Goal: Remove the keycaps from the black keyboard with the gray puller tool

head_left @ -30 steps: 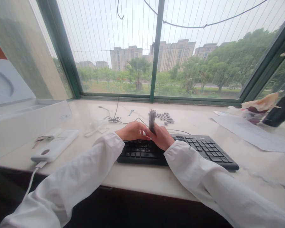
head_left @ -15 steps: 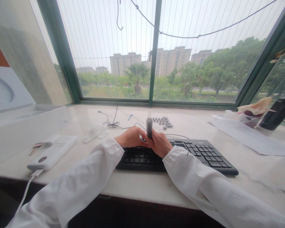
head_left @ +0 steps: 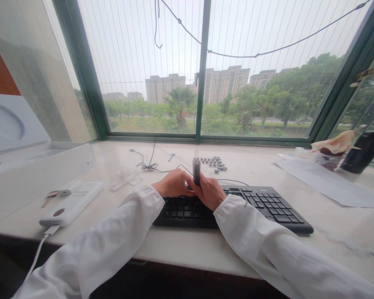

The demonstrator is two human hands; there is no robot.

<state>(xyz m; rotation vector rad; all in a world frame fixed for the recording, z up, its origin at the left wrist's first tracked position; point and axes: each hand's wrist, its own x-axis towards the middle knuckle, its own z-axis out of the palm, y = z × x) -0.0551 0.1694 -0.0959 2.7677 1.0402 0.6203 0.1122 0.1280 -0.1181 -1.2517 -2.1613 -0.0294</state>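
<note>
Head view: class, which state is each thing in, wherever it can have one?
Keyboard: flat, partly covered
Dark tool: upright, gripped in the right hand
Left hand: curled over the keyboard
Small grey pieces: loose, in rough rows
White box: open
White device: white cable plugged in
Black cable: loosely looped
Paper: lying flat

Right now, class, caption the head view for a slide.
Right hand grips a dark upright object over a keyboard, left hand alongside.

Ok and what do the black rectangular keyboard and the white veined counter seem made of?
Black rectangular keyboard: probably hard plastic, matte, judging by its dull moulded edge. White veined counter: perhaps polished stone or an imitation, judging by dark veining and glossy reflections.
</note>
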